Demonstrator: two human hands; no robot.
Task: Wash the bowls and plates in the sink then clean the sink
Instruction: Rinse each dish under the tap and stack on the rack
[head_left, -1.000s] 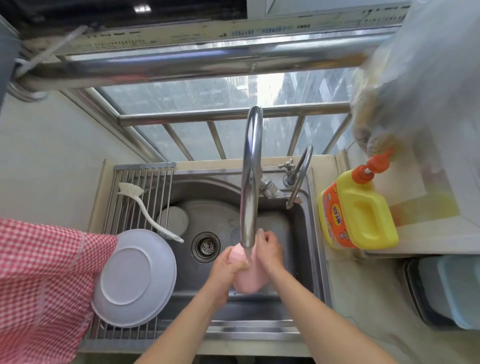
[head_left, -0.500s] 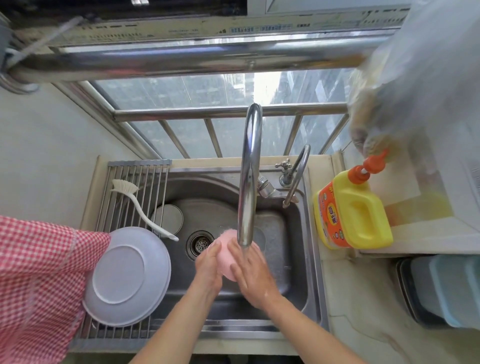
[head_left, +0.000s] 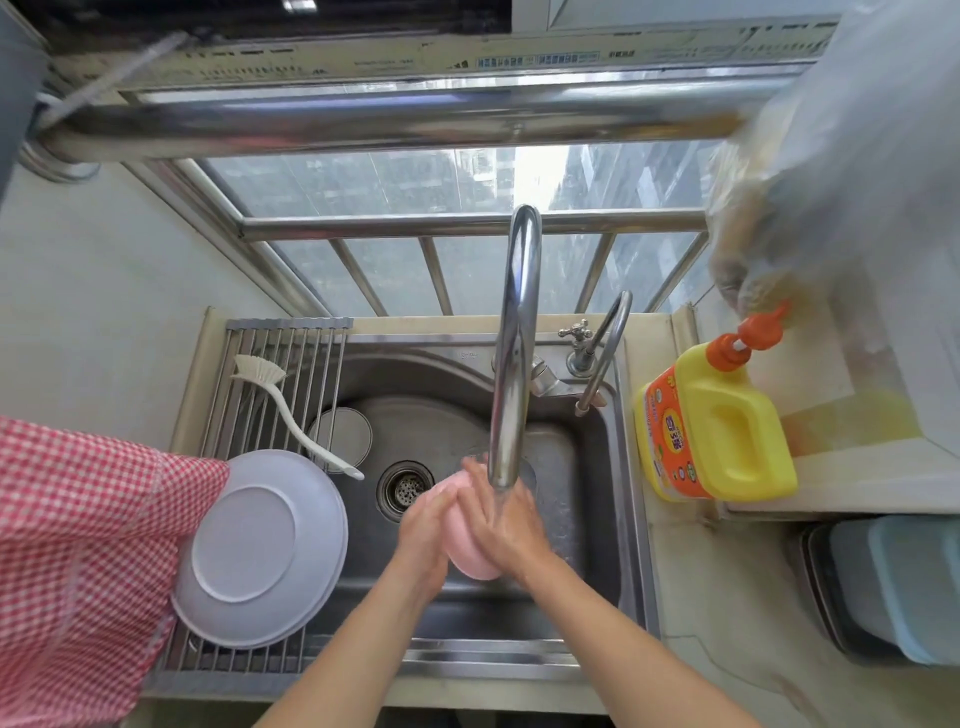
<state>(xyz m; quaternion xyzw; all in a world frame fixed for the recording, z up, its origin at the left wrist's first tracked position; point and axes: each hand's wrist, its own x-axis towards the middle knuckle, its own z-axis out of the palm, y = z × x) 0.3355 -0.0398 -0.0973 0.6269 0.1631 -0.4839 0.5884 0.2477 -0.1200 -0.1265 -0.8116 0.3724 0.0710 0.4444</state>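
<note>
At the centre of the frame, both hands hold a pink bowl (head_left: 470, 540) under the tap (head_left: 511, 364) over the sink (head_left: 582, 467); left hand (head_left: 423, 525) cups its side, right hand (head_left: 506, 525) lies flat across it; best to turn it slowly so water reaches every face, gripping firmly since it is probably slippery.

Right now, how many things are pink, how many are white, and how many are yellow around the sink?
Pink: 1, the pink dish held between the left hand and the right hand.
White: 2, the upside-down plate and the dish brush on the rack.
Yellow: 1, the soap bottle.
Total: 4
</note>
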